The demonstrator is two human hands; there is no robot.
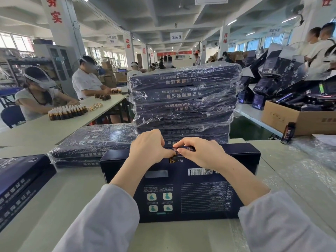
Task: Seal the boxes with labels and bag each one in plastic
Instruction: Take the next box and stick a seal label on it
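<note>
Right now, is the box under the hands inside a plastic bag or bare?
Bare. The box shows print with no film over it, unlike the wrapped stack behind. The left hand and right hand pinch its label.

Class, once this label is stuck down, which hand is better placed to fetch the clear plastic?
Probably the right hand: both hold the label, but the clear plastic lies on its side of the box; the left hand would have to cross over.

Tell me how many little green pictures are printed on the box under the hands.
4 green pictures, in a square on the box: upper left, upper right, lower left, lower right. None seems hidden.
</note>
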